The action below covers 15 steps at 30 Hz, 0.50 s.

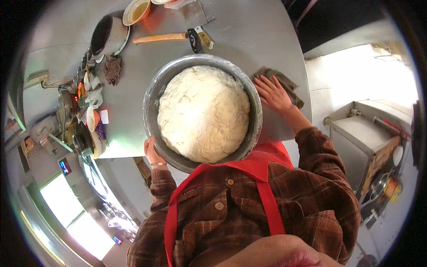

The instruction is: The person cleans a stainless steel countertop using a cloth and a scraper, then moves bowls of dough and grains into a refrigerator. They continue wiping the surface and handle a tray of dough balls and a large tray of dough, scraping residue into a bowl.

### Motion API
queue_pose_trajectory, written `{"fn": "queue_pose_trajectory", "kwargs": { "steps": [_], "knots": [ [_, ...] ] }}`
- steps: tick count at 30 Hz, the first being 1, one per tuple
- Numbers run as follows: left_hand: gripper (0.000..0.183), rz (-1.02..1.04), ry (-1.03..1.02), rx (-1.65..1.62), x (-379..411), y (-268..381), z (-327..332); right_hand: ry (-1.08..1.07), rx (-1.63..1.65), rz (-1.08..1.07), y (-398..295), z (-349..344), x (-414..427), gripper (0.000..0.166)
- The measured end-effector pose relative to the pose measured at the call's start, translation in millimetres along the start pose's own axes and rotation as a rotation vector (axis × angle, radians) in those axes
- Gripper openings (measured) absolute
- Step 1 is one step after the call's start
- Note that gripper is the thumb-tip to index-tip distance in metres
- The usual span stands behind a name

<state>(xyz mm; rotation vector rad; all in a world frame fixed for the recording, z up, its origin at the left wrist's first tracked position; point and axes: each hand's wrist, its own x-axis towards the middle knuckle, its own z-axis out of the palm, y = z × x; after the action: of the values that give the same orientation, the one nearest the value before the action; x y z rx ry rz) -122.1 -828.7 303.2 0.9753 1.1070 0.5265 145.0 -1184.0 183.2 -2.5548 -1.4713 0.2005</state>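
Observation:
A large metal basin (152, 110) sits before me at the front of the stainless steel table (126, 120), close to my red apron. It holds one big rounded mass of pale dough (203, 113). My left hand (154, 153) grips the basin's near left side, thumb up at the rim, the other fingers mostly hidden beneath. To the right of the basin, my right hand (273, 95) lies flat with fingers spread on a crumpled dark grey-brown cloth (293, 88).
Beyond the basin lie a wooden rolling pin (160, 37), a scraper (204, 37) and a black-handled tool (193, 40). A pot (117, 36), a bowl of liquid (137, 12) and a dark rag (112, 69) stand farther left. Bowls and bags crowd the left edge; a metal cabinet (357, 133) is at right.

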Motion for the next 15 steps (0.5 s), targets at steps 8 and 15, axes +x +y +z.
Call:
{"fn": "queue_pose_trajectory", "kwargs": {
  "steps": [8, 15],
  "knots": [
    [0.023, 0.055, 0.354, -0.019, -30.3, -46.7, 8.6, 0.028, -0.015, -0.258, 82.0, -4.7, 182.4, 0.048],
    [0.019, 0.055, 0.456, -0.081, -51.9, -61.6, 18.6, 0.120, -0.097, -0.133, 128.5, -3.8, 287.5, 0.045]
  ]
}}
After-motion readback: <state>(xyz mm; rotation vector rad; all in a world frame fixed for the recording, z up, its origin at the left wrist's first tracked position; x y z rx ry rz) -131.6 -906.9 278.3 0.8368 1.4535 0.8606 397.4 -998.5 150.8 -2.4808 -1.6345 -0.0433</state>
